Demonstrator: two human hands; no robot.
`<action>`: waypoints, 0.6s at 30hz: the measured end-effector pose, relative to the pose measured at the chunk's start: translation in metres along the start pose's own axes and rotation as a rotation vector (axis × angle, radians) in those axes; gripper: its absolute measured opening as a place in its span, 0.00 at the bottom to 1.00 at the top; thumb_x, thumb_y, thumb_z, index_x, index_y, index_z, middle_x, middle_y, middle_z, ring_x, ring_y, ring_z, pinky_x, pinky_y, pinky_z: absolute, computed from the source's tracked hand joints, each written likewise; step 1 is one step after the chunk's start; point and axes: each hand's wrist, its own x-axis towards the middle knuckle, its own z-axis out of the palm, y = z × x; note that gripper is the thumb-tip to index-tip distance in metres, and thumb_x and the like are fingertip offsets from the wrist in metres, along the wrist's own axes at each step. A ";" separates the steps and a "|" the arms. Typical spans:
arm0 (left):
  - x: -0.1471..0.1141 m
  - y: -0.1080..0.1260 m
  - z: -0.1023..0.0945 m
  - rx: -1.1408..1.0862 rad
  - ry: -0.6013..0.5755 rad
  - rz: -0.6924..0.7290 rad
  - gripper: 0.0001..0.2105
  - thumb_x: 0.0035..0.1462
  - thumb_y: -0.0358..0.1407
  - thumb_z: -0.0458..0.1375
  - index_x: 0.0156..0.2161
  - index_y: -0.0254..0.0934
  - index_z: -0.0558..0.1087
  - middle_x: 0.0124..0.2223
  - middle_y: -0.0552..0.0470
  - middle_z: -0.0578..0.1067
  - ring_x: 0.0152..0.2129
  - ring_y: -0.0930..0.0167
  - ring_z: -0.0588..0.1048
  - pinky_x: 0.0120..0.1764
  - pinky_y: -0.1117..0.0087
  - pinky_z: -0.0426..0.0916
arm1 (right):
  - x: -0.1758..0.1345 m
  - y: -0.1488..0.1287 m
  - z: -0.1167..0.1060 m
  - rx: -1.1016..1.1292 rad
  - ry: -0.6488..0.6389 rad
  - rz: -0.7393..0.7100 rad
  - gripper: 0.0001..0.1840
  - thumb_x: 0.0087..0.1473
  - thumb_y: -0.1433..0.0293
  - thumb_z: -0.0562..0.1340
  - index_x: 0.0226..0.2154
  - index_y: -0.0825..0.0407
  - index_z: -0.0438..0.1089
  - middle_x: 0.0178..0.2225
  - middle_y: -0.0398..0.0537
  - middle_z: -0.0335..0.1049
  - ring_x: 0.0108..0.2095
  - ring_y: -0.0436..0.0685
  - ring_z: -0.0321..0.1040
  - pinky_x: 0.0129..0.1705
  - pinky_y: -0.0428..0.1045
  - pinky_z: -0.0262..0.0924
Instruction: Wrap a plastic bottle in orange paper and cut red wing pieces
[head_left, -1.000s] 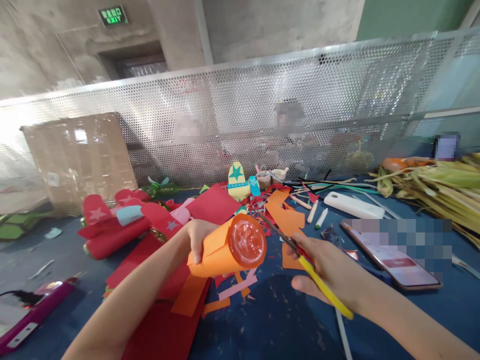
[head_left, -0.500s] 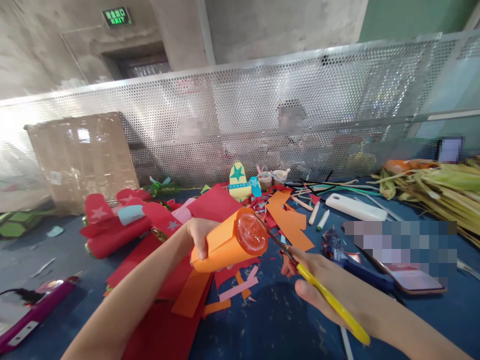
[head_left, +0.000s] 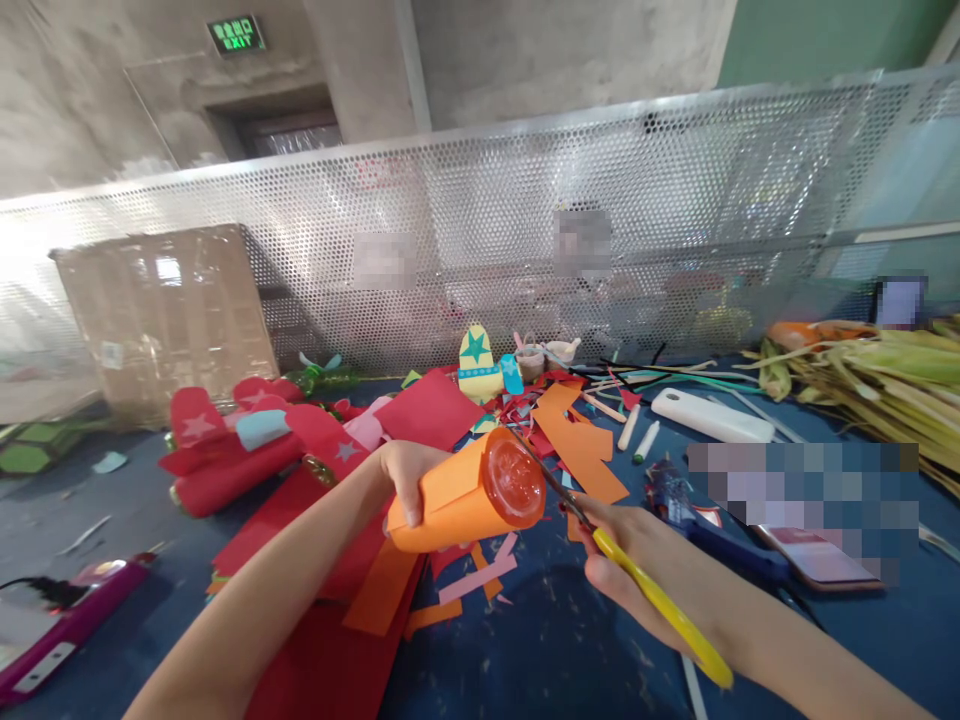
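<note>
near the middle of the frame, the left hand (head_left: 405,480) holds a bottle (head_left: 450,497) wrapped in orange paper, its grip pressed around the end away from the base. the bottle is tilted above the bench (head_left: 555,640), with its clear base turned toward the right of the frame. right of center, the right hand (head_left: 637,530) has its grip curled on scissors (head_left: 660,605) with a yellow handle; the blades slope up and left to the edge of the base (whether they touch it, i cannot tell).

orange scraps (head_left: 574,440) lie just beyond the blades, and pink strips (head_left: 478,580) below the bottle. a red sheet (head_left: 330,650) spreads at lower center. a red tube (head_left: 232,475) with starred paper pieces lies at center left, and a phone (head_left: 832,560) at the right.
</note>
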 end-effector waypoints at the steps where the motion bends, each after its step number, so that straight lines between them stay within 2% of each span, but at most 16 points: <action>1: 0.000 0.000 0.000 0.004 -0.001 -0.006 0.34 0.28 0.28 0.71 0.48 0.31 0.74 0.38 0.46 0.79 0.33 0.60 0.78 0.36 0.65 0.75 | 0.000 0.000 0.001 0.002 0.006 -0.004 0.32 0.57 0.39 0.40 0.31 0.50 0.57 0.24 0.40 0.56 0.22 0.51 0.54 0.25 0.48 0.47; 5: -0.001 0.002 -0.001 -0.017 -0.007 -0.017 0.36 0.28 0.27 0.70 0.50 0.32 0.73 0.39 0.47 0.79 0.35 0.60 0.78 0.37 0.65 0.75 | 0.001 0.004 0.006 -0.043 0.067 -0.049 0.35 0.54 0.37 0.38 0.30 0.50 0.58 0.22 0.39 0.54 0.21 0.50 0.51 0.24 0.48 0.43; 9: -0.002 -0.002 -0.004 -0.026 -0.077 -0.037 0.35 0.26 0.25 0.70 0.49 0.33 0.74 0.39 0.48 0.78 0.34 0.60 0.78 0.39 0.65 0.75 | 0.002 0.007 0.010 -0.145 0.155 -0.048 0.40 0.50 0.33 0.37 0.29 0.51 0.60 0.20 0.38 0.53 0.19 0.50 0.49 0.23 0.48 0.40; 12: -0.002 -0.005 -0.006 -0.018 -0.089 -0.040 0.34 0.25 0.26 0.70 0.47 0.33 0.75 0.39 0.48 0.78 0.35 0.59 0.78 0.40 0.63 0.74 | 0.001 0.007 0.007 -0.169 0.149 -0.021 0.43 0.47 0.31 0.37 0.30 0.52 0.62 0.19 0.39 0.53 0.18 0.51 0.49 0.22 0.48 0.39; 15: -0.003 -0.006 -0.005 0.004 -0.079 -0.042 0.33 0.24 0.31 0.71 0.45 0.33 0.75 0.37 0.48 0.78 0.34 0.58 0.78 0.39 0.61 0.74 | 0.000 0.008 0.003 -0.180 0.135 -0.006 0.43 0.45 0.30 0.37 0.29 0.51 0.62 0.18 0.39 0.55 0.18 0.50 0.47 0.21 0.47 0.38; 18: -0.002 -0.004 -0.002 0.021 -0.035 -0.025 0.38 0.23 0.37 0.72 0.48 0.32 0.75 0.36 0.46 0.78 0.32 0.56 0.79 0.36 0.60 0.75 | 0.001 0.011 0.000 -0.237 0.156 -0.047 0.41 0.45 0.30 0.39 0.26 0.50 0.59 0.18 0.39 0.55 0.17 0.49 0.47 0.20 0.47 0.39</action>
